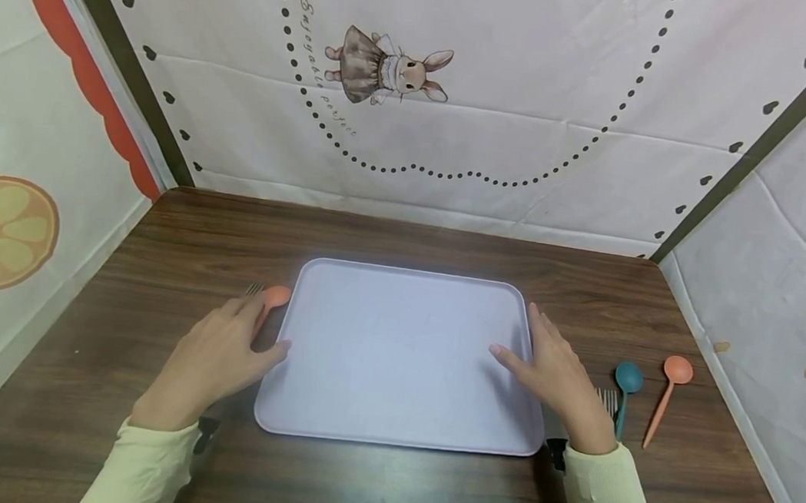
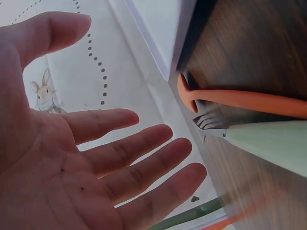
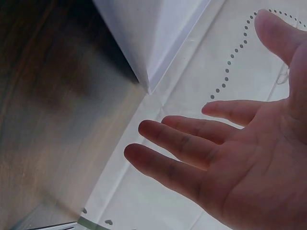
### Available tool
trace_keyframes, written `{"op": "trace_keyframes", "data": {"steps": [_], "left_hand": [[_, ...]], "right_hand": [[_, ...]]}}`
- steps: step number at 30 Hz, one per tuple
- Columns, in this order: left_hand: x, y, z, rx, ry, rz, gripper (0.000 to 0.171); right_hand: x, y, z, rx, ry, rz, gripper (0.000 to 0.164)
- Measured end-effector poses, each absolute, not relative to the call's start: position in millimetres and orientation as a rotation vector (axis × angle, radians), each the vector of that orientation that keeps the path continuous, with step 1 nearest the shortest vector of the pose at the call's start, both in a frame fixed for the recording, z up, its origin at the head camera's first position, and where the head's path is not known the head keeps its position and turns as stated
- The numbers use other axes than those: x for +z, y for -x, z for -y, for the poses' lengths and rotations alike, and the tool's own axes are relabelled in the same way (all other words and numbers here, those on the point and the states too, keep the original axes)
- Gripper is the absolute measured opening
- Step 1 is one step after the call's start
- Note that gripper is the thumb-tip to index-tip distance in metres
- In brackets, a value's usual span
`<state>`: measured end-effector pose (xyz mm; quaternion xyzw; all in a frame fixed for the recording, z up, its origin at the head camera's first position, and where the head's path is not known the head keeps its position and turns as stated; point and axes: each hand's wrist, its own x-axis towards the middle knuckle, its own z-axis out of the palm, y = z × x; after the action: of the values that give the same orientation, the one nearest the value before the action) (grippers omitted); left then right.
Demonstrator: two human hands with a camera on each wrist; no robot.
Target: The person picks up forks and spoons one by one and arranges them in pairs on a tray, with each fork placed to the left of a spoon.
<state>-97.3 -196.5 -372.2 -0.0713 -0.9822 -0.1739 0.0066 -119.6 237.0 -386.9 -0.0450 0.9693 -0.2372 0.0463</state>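
Note:
A pale lavender rectangular tray (image 1: 403, 359) lies flat on the wooden table between my two hands. My left hand (image 1: 212, 359) hovers at its left edge, fingers spread and thumb tip overlapping the rim in the head view. Partly covered by that hand are an orange spoon (image 1: 277, 296) and a fork (image 1: 254, 288); the left wrist view shows the fork's pale green handle (image 2: 268, 142). On the opposite side, my right hand (image 1: 565, 377) is at the tray's right edge, its thumb over the tray surface. Both palms face inward, with nothing held.
Right of my right wrist lie a fork (image 1: 607, 401), a teal spoon (image 1: 628, 377) and a second orange spoon (image 1: 677, 369). White printed cloth walls (image 1: 487, 118) enclose the table at the back and both sides.

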Motion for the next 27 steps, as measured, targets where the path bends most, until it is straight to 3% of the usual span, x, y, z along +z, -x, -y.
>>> {"op": "trace_keyframes", "data": {"steps": [11,27], "left_hand": [[-378,93,203,-0.531,0.186,3.073,0.075],[-386,86,222,-0.491,0.184,3.053,0.041]], "right_hand": [[-392,122,-238,-0.735,0.150,-2.953,0.095],[-398,123,-239,-0.697,0.122,-2.946,0.089]]}}
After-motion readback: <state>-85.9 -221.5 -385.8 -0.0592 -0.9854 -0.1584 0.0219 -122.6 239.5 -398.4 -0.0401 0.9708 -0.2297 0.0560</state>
